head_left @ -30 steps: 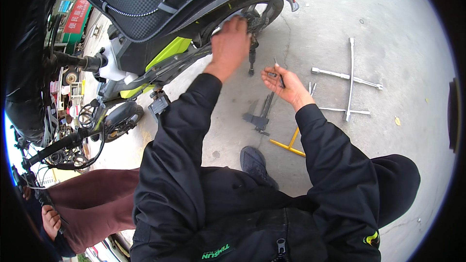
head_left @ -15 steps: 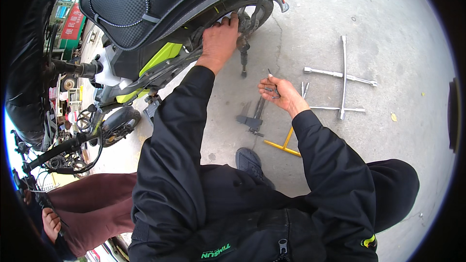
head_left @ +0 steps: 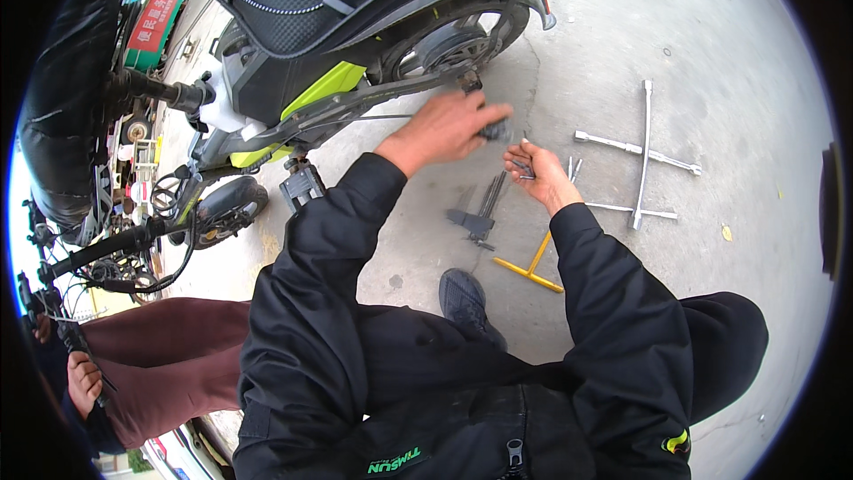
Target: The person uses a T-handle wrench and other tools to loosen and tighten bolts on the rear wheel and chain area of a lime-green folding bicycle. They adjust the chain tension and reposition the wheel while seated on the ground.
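While dark shoe (head_left: 464, 300) rests on concrete (head_left: 755, 169), yellow T-shaped handle (head_left: 529, 275) lies near, slightly farther out to right. Dark grey tool (head_left: 471, 223) lies left of handle, beyond it. Right hand (head_left: 544, 176): fingers curled loosely round small metal pieces (head_left: 528, 172), above concrete. Left hand (head_left: 450, 129): motion-blurred, fingers partly spread, at dark piece (head_left: 498, 132); cannot tell whether gripped. Silvery cross wrench (head_left: 641, 160) lies off to right. Beyond left hand: rear wheel (head_left: 453, 52) of black-and-lime two-wheeler (head_left: 324, 89).
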The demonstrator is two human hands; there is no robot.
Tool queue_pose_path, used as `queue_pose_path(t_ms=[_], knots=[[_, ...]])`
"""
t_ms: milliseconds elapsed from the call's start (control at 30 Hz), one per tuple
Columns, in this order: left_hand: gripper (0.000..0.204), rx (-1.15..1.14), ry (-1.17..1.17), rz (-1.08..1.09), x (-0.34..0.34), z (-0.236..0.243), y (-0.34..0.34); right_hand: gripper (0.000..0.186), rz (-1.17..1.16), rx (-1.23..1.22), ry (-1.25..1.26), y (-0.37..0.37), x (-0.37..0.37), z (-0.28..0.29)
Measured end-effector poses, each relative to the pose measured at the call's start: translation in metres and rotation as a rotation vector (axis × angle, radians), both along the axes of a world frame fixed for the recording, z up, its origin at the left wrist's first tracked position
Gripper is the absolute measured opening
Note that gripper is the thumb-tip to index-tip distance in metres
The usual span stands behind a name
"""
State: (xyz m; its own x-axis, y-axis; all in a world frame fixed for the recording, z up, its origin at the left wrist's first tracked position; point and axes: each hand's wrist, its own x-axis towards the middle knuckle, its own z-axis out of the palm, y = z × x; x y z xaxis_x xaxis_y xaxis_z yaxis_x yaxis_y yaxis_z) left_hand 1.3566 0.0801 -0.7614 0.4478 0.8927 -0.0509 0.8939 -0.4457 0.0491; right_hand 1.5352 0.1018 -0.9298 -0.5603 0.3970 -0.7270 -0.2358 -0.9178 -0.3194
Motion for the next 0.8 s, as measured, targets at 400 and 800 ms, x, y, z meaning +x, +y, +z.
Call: queue_pose_path(t_ms=[400,800], knots=[[0.032,-0.43,0.525,0.277,-0.095,-0.11,-0.057,0.036,0.091,0.069,-0.155,-0.019,0.003,-0.037],[0.022,-0.189,0.542,0.327,-0.112,-0.117,-0.053,0.02,0.814,1.512,-1.027,-0.057,0.006,-0.048]])
